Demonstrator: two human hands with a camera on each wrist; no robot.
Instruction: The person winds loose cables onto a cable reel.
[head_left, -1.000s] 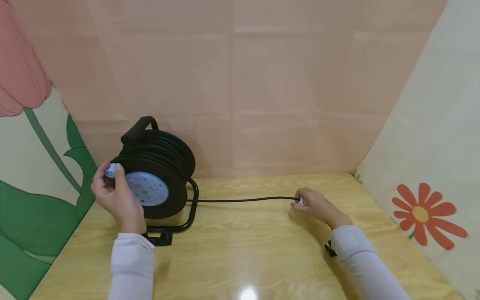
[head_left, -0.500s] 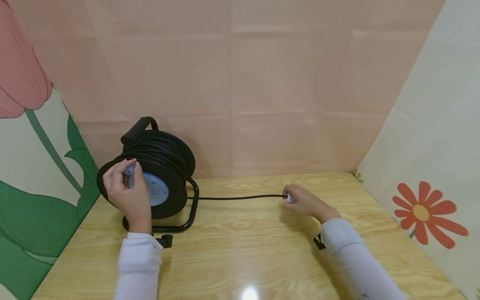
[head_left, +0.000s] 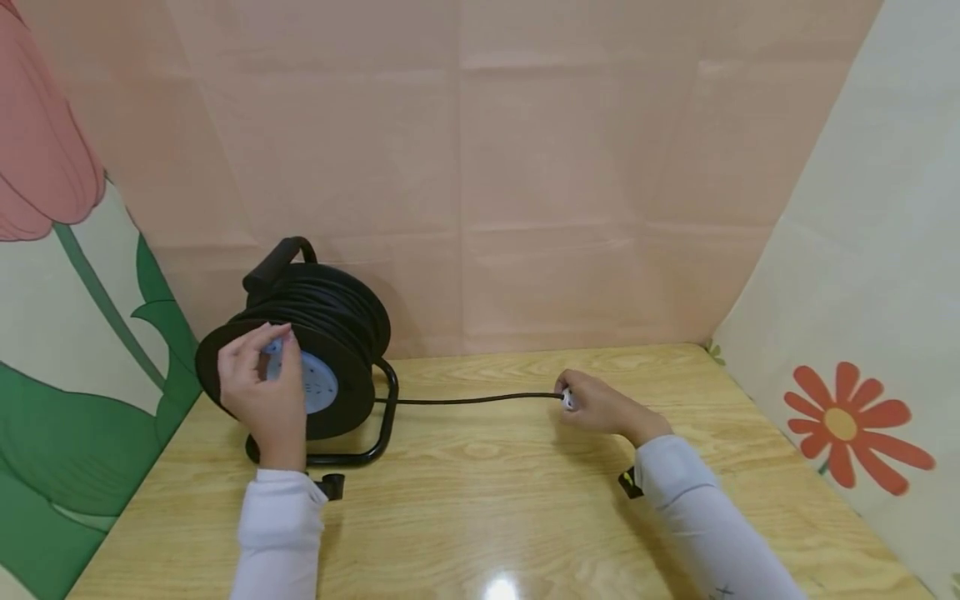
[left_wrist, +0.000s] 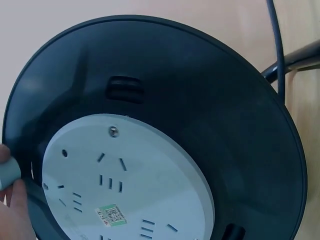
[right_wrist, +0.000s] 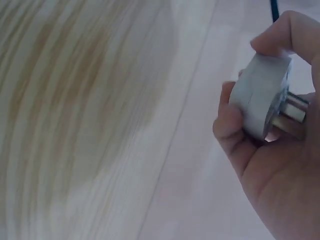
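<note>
A black cable reel [head_left: 352,304], wound with black cord, stands upright at the left of the table. Its pale blue socket panel [left_wrist: 130,175] has several slots and a green sticker. My left hand [head_left: 266,396] pinches the reel's light-coloured crank knob [left_wrist: 9,172] in front of the panel, hiding part of it in the head view. To the right, my right hand [head_left: 603,408] grips a pale plug [right_wrist: 262,92] whose metal prongs show. From the plug, a length of cord [head_left: 472,402] runs nearly straight back to the reel, just above the table.
The reel rests on a black tube stand [head_left: 352,458] and has a carrying handle [head_left: 272,267] on top. Behind the wood-grain table [head_left: 465,517] rises a pink backdrop [head_left: 525,167]. Flower-printed panels flank the table on both sides.
My left hand has carried the crank knob rightward, from the reel's left edge to in front of the panel. My right hand has moved left with the plug, shortening the free cord.
</note>
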